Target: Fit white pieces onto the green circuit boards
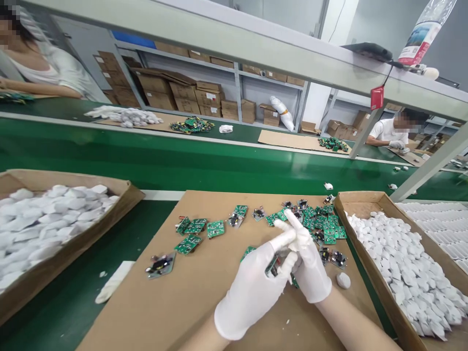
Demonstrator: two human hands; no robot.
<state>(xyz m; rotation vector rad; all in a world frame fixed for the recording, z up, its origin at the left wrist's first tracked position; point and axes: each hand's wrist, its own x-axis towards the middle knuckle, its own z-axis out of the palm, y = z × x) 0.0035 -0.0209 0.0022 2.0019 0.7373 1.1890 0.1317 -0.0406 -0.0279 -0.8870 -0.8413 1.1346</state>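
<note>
Both hands wear white gloves and meet over the cardboard sheet [204, 312]. My left hand [250, 287] is closed around a small green circuit board [271, 264], mostly hidden by the fingers. Against it, my right hand [310, 270] has its fingers pressed together at the board's upper side, the index pointing up. What lies between the right fingers is hidden. Behind the hands is a pile of green circuit boards [329, 222]. Several more boards [215, 228] are scattered to the left. A round white lump [343, 280] rests right of my right hand.
Cardboard trays of white wrapped pieces stand at left [122, 187] and right [360, 243]. A white glove-like strip [115, 282] lies at left. Beyond runs a green conveyor [219, 165]; overhead crosses a pale beam [256, 41]. Two people [393, 129] sit across.
</note>
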